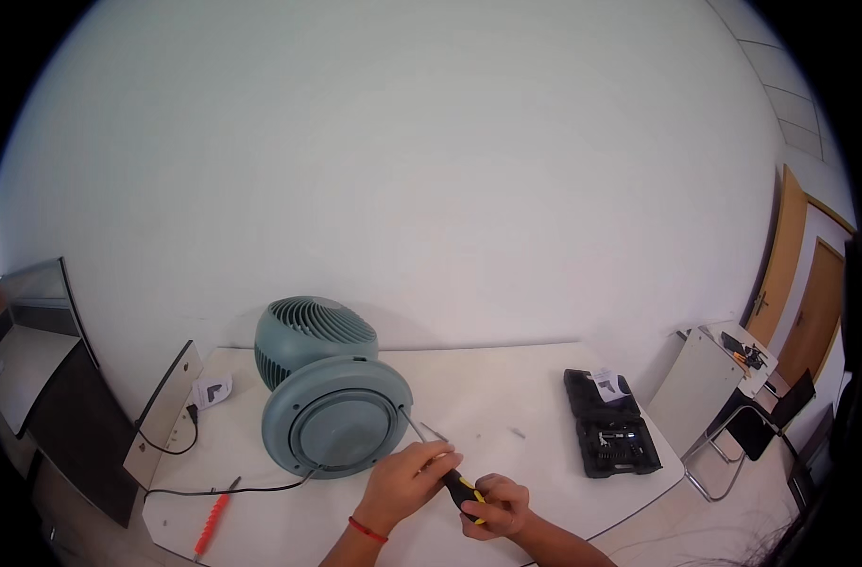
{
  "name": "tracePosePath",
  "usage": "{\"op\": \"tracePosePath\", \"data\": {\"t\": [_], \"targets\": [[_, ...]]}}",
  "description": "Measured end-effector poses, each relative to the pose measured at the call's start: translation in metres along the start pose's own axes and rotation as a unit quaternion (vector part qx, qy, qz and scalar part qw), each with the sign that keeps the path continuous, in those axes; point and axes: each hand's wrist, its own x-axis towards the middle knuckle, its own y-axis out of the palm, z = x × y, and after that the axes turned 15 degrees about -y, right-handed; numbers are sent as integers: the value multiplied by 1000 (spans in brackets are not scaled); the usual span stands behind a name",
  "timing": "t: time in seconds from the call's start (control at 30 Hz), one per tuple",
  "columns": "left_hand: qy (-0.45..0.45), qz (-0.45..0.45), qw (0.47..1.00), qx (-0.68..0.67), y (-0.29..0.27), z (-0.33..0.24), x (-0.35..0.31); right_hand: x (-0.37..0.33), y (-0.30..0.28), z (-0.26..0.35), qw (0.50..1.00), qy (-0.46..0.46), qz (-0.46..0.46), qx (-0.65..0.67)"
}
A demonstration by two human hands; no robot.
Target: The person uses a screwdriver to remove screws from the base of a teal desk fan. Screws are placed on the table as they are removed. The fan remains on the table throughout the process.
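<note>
Right hand (pixel 499 506) clamped on the screwdriver (pixel 463 495), left hand (pixel 407 480) wrapped round its front, it's seemingly screw work on the fan (pixel 332 378) near the desk (pixel 530 387)'s back-left corner, next needing steady alignment

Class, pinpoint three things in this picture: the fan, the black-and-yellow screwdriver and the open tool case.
Fan (pixel 346 428): head view, the round base.
Black-and-yellow screwdriver (pixel 460 489): head view, the handle, between the two hands.
Open tool case (pixel 587 402): head view, inside the lid.

A white table (pixel 525 387) bears a fan (pixel 350 430), toolbox (pixel 593 407) and red screwdriver (pixel 211 526).
</note>
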Motion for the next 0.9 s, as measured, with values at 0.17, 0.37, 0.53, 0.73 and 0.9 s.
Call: {"op": "tracePosePath", "data": {"t": [0.17, 0.37, 0.53, 0.73, 0.9], "targets": [[29, -5, 1000, -2, -2, -1, -3, -5, 0, -3, 1000, -6, -13, -8], [4, -36, 999, 16, 15, 5, -14, -1, -16, -8, 997, -49, 56, -30], [10, 4, 1000, -9, 10, -3, -7, -10, -10, -4, 999, -26, 26, -35], [35, -1, 999, 3, 7, -5, -5, 2, -7, -1, 995, -39, 13, -96], [27, -7, 1000, -8, 12, 3, -13, 9, -9, 4, 995, -7, 15, -101]]}}
